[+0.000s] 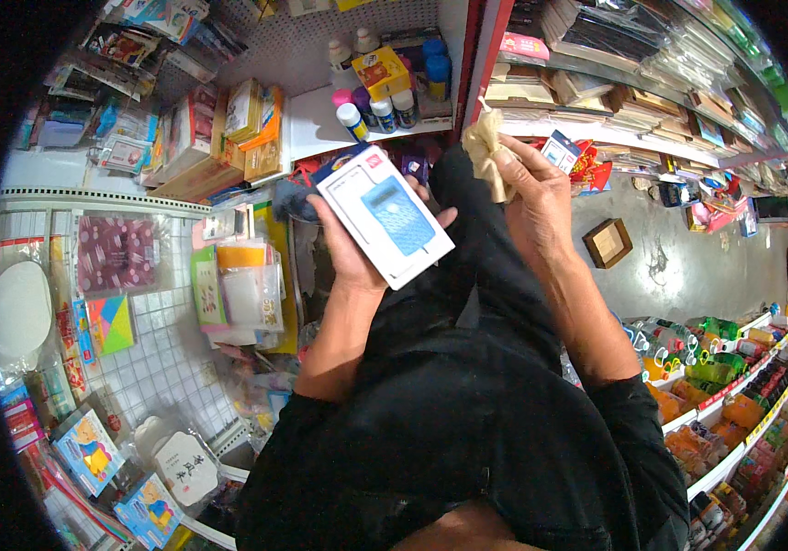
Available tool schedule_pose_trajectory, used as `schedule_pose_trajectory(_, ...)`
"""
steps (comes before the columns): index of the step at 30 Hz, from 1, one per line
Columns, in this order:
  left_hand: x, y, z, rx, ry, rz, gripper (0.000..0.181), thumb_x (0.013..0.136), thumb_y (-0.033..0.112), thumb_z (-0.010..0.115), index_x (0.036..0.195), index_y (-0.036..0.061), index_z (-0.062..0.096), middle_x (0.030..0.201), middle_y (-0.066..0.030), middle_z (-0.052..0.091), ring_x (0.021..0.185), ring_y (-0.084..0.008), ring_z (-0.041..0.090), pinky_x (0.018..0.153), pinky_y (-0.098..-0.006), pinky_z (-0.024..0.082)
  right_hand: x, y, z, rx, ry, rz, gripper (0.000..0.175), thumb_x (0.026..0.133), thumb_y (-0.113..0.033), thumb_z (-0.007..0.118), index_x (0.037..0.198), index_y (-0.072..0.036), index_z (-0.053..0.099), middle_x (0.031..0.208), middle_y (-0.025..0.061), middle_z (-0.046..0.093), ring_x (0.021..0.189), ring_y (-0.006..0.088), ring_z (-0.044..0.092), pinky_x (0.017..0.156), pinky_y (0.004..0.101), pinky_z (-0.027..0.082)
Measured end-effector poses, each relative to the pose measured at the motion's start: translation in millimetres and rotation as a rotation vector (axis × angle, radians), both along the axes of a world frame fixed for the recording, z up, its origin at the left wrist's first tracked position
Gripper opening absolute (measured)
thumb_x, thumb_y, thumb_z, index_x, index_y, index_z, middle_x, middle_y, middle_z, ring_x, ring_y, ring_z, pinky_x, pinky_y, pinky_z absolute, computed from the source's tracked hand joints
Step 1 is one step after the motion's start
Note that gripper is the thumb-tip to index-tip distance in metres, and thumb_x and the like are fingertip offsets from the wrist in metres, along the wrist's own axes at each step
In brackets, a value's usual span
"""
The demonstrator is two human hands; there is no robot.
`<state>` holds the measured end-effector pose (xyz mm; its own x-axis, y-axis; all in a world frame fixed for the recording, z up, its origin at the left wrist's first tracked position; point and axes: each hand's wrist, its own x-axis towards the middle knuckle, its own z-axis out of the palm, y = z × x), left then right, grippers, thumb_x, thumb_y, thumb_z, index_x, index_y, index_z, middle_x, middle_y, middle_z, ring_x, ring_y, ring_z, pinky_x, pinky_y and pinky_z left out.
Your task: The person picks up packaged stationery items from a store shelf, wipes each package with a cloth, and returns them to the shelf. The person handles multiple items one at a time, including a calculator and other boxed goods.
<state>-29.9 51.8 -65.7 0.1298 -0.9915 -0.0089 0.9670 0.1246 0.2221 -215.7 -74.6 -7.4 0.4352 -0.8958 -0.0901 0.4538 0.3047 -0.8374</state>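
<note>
My left hand (352, 258) grips a white and blue box with a calculator pictured on its front (394, 220); the thumb lies along its left edge and fingertips show past its right side. Pinched between the thumb and fingers of my right hand (535, 179) is a crumpled beige cloth (489, 155), held to the right of the box. Just behind the right hand appears another small white and dark blue package (560, 151), beside red decorations (592, 167). What bears that package is hidden.
Bottles with white, blue and pink caps (380, 113) stand on the white shelf (308, 127) ahead. Packaged goods hang on the wire grid (160, 275) at left. An open cardboard box (607, 243) lies on the floor at right, near shelves of drink bottles (717, 372).
</note>
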Motion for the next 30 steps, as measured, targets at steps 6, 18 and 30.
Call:
schedule_pose_trajectory(6,-22.5,1.8,-43.8,0.407,-0.276,0.032,0.096,0.096,0.091,0.035,0.144,0.0114,0.059,0.11,-0.0087,0.076,0.089,-0.0236,0.079,0.065,-0.035,0.067,14.7,-3.3,5.1,-0.898,0.366,0.342,0.028,0.09,-0.001,0.078,0.118,-0.002,0.081,0.12,0.0156,0.078,0.111,0.0268,0.075,0.101,0.038,0.058)
schedule_pose_trajectory(18,10.3,1.3,-68.6,0.63,-0.668,0.125,0.074,0.109,0.069,0.048,0.139,0.003,0.063,0.088,-0.0015,0.067,0.071,-0.0125,0.066,0.06,-0.0288,0.055,23.4,46.6,-16.8,-1.427,0.184,0.569,0.046,0.08,0.007,0.07,0.124,-0.003,0.076,0.121,0.0111,0.074,0.104,0.0318,0.069,0.095,0.0434,0.056)
schedule_pose_trajectory(30,-8.1,10.8,-34.3,0.143,-0.217,-0.191,0.102,0.091,0.091,0.042,0.149,0.008,0.054,0.117,-0.0084,0.07,0.084,-0.0171,0.065,0.067,-0.0307,0.053,33.9,-0.2,-14.1,-1.328,0.438,-0.145,0.032,0.084,0.007,0.076,0.114,-0.004,0.078,0.111,0.0134,0.078,0.099,0.0331,0.072,0.086,0.0415,0.057)
